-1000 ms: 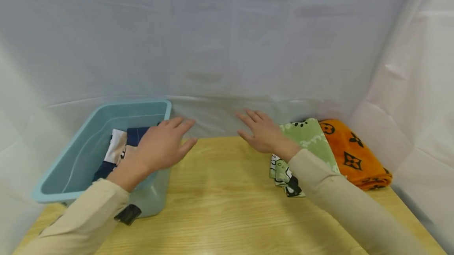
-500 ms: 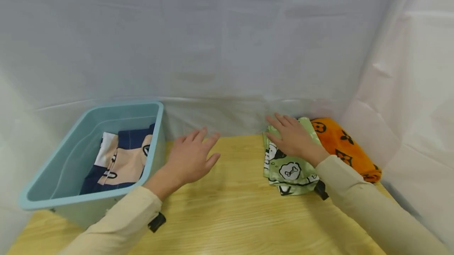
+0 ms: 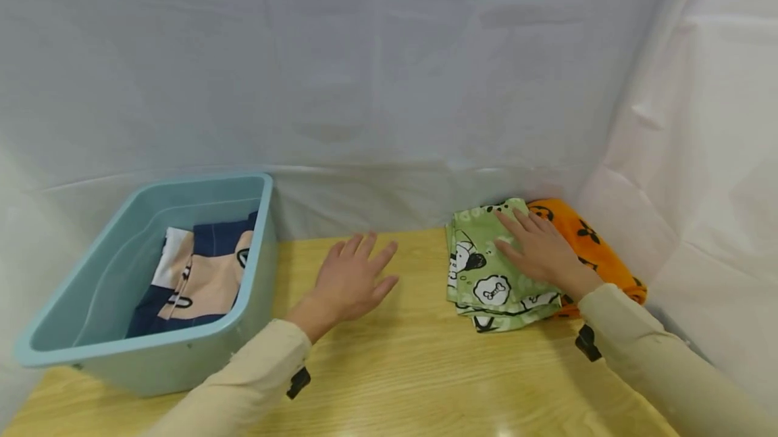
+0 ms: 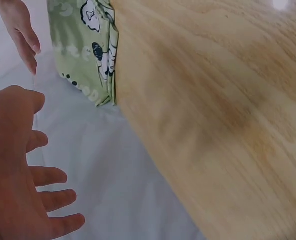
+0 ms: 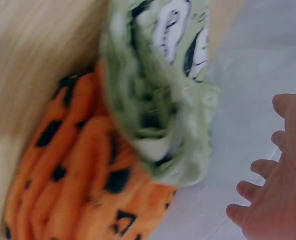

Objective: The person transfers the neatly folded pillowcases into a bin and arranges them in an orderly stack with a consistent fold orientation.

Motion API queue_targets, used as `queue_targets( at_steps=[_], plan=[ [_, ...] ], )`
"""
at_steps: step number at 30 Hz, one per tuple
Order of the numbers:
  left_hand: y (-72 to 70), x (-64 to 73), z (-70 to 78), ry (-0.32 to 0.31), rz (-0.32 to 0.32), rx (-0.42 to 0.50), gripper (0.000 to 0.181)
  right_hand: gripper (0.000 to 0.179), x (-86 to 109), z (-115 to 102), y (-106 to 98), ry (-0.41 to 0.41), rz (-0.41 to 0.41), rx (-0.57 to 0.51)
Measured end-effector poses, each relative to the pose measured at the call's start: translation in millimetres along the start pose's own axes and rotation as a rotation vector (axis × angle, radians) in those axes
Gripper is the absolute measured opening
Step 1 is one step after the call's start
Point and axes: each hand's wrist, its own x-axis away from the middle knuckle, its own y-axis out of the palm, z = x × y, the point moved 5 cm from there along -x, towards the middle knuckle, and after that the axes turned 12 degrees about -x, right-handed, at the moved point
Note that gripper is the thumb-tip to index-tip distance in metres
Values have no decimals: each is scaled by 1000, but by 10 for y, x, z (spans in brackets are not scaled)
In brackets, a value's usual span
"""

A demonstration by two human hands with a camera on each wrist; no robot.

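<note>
My left hand (image 3: 349, 281) hovers over the middle of the table, fingers spread and relaxed, with nothing in it. At the right, my right hand (image 3: 541, 251) reaches over a folded green cloth (image 3: 483, 258) printed with white cartoon dogs. In the right wrist view, the right hand (image 5: 282, 185) appears apart from the green cloth (image 5: 190, 90), its fingers loose. A folded orange cloth (image 3: 602, 241) with black motifs lies beside and partly behind the green one. From the left wrist, the left hand (image 4: 18, 165) shows spread fingers, well away from the green cloth (image 4: 78, 45).
A light blue plastic tub (image 3: 258, 275) stands at the left of the wooden table (image 3: 389, 369). Inside it lies a folded navy, peach and white cloth (image 3: 209, 275). White sheeting (image 3: 328, 86) hangs behind the table and along the right side.
Both hands have moved to the right: the left from over the tub's edge to above the table, the right from the green cloth's left side to above it. The view has turned slightly right.
</note>
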Motion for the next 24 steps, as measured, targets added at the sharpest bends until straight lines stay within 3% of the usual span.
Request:
queue_targets(
  at_steps=[9,14,20,24],
  plan=[
    [169,-67,224,32,-32,11,61,64,173,267,58,52,15,-11],
    [280,-91,316,50,-69,20,62,64,226,326,89,53,7,-29],
    [351,-123,401,75,-56,29,61,65,283,367,122,56,-5,-44],
    [384,-146,454,83,-79,25,61,65,318,394,143,68,-15,-67]
  ],
)
